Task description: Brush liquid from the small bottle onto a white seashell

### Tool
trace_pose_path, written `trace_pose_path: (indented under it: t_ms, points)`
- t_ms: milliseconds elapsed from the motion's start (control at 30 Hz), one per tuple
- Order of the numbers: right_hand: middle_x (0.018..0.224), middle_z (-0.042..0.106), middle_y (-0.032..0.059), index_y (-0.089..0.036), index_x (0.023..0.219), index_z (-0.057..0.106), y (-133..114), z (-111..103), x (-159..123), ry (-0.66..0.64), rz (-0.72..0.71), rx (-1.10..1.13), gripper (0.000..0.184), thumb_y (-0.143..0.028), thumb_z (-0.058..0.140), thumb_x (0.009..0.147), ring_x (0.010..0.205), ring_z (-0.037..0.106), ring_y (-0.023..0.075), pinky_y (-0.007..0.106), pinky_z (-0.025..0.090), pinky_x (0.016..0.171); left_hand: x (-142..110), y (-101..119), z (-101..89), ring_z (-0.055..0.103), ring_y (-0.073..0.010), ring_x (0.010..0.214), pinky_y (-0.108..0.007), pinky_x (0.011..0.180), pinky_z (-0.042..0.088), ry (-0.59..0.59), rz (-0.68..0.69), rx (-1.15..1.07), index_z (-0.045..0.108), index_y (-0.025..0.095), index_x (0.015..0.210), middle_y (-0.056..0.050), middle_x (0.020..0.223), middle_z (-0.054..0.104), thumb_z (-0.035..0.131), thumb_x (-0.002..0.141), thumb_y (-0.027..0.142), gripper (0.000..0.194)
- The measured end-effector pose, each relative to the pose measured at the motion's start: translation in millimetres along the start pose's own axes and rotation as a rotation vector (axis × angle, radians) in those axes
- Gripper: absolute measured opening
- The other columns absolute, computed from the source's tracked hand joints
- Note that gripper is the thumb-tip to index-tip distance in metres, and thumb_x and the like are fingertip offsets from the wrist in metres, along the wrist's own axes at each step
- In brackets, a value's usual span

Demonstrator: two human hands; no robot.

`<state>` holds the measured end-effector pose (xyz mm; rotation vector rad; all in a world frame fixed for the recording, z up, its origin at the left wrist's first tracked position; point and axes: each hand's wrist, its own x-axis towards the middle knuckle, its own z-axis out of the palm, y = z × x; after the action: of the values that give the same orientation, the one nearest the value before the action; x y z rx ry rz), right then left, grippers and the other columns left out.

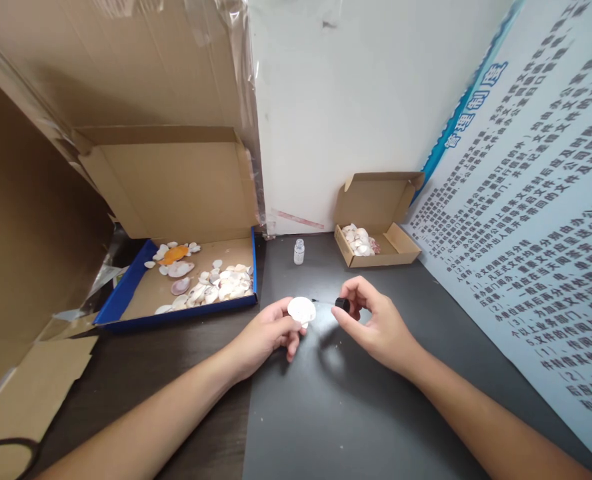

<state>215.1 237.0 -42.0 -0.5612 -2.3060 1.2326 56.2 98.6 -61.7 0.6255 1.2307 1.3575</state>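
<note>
My left hand pinches a white scallop shell just above the dark tabletop. My right hand grips a small black cap with a thin brush, whose tip points left and reaches the shell's right edge. A small clear bottle stands uncapped behind both hands, near the wall.
A blue-edged cardboard tray with several shells, one orange, lies at the left with its lid up. A small open cardboard box with several shells sits at the back right. A printed poster leans at the right. Loose cardboard lies at the left.
</note>
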Motion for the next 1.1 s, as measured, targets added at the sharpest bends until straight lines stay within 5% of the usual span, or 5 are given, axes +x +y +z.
trace_pose_path:
  t_ms: [767,967,1100]
  points:
    - [0.075,0.047,-0.0031,-0.023,0.089,0.046,-0.1,-0.1,-4.7,-0.112,-0.079,0.127,0.013,-0.024,0.058,0.086,0.064,0.047,0.0124,0.027,0.042,0.063,0.4,1.5,-1.5,0.047,-0.0057,0.047,-0.020,0.045,0.040,0.009,-0.007,-0.085,0.054,0.015,0.085,0.001,0.072,0.057,0.060,0.073,0.019,0.014]
    - [0.073,0.045,-0.0042,-0.022,0.089,0.044,1.1,0.4,-4.0,-0.013,-0.039,0.067,0.016,-0.024,0.059,0.084,0.061,0.044,0.0115,0.027,0.039,0.061,0.5,0.9,-1.2,0.046,-0.0051,0.047,-0.019,0.045,0.040,0.010,-0.004,-0.079,0.055,0.015,0.087,0.002,0.073,0.057,0.059,0.073,0.019,0.015]
    - [0.074,0.046,-0.0037,-0.022,0.090,0.046,0.8,1.0,-3.5,-0.107,-0.084,0.117,0.014,-0.024,0.059,0.085,0.063,0.047,0.0119,0.027,0.041,0.063,0.4,0.7,-0.6,0.046,-0.0051,0.046,-0.019,0.044,0.040,0.014,-0.003,-0.071,0.054,0.015,0.084,0.002,0.072,0.057,0.060,0.072,0.020,0.014]
